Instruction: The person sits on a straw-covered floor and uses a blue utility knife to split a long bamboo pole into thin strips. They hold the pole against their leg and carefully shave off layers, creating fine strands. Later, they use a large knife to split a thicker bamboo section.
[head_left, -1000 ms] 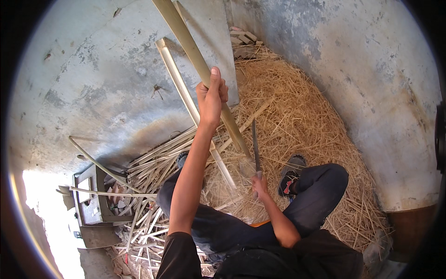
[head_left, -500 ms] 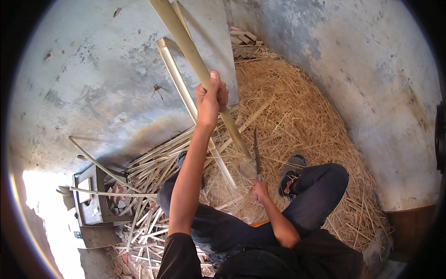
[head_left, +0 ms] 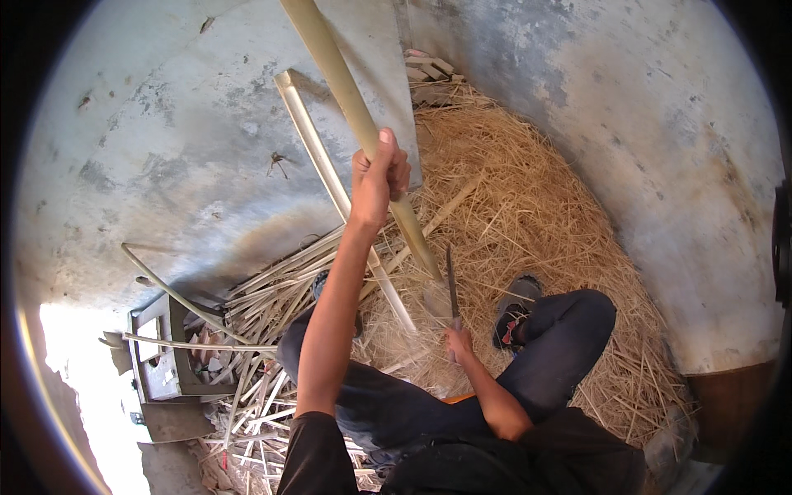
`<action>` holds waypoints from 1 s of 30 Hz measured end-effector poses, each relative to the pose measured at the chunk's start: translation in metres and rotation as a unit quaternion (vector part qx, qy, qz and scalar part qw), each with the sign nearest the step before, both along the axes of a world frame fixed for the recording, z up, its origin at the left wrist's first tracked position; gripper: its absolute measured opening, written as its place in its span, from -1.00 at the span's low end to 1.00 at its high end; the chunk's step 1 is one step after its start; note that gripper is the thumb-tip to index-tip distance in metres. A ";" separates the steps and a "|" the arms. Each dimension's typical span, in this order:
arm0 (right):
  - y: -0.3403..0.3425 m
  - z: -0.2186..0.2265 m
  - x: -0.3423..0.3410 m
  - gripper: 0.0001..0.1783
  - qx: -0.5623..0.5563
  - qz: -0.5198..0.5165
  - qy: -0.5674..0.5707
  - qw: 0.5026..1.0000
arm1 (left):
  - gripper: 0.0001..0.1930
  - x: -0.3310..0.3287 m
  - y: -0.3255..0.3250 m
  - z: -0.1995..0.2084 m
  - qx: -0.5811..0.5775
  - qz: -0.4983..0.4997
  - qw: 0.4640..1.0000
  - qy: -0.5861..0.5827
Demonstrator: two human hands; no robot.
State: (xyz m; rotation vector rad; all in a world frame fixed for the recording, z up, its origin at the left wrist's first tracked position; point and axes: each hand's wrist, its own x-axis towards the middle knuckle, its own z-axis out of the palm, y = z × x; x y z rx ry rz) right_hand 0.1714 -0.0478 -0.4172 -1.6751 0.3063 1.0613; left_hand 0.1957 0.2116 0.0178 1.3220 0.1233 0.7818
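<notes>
My left hand (head_left: 381, 177) is wrapped round a long greenish-yellow bamboo pole (head_left: 340, 78), thumb lying along it. The pole slants from the top of the view down to the straw in front of me. In my right hand (head_left: 459, 341), low between my knees, is a long narrow-bladed knife (head_left: 452, 285), its dark blade pointing up and away. The blade stands just right of the pole's lower end, and I see a small gap between them. To the left of the pole, a split bamboo length (head_left: 318, 153) with a pale inner face leans against the wall.
Dry shavings (head_left: 511, 173) are heaped ahead and to the right. Pale bamboo strips (head_left: 264, 289) pile up at my left, near a grey box-like frame (head_left: 161, 363). Curved, stained metal-like walls (head_left: 610, 91) enclose the spot. My bent legs (head_left: 553, 346) flank the right hand.
The knife has dropped slightly toward me, its tip lower than before. The upper part of the bamboo pole has shifted a little to the right, my left hand moving with it.
</notes>
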 end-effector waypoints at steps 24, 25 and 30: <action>0.005 0.096 0.032 -0.45 0.224 -0.089 -0.087 0.967 | -0.68 -0.033 -0.014 0.057 0.128 -0.030 0.991 -0.012; 0.005 0.096 0.031 -0.46 0.225 -0.085 -0.091 0.966 | -0.70 -0.031 -0.012 0.049 0.095 -0.027 0.995 -0.020; 0.005 0.093 0.029 -0.51 0.239 -0.079 -0.127 0.960 | -0.61 -0.034 0.005 0.049 0.024 -0.107 0.991 -0.083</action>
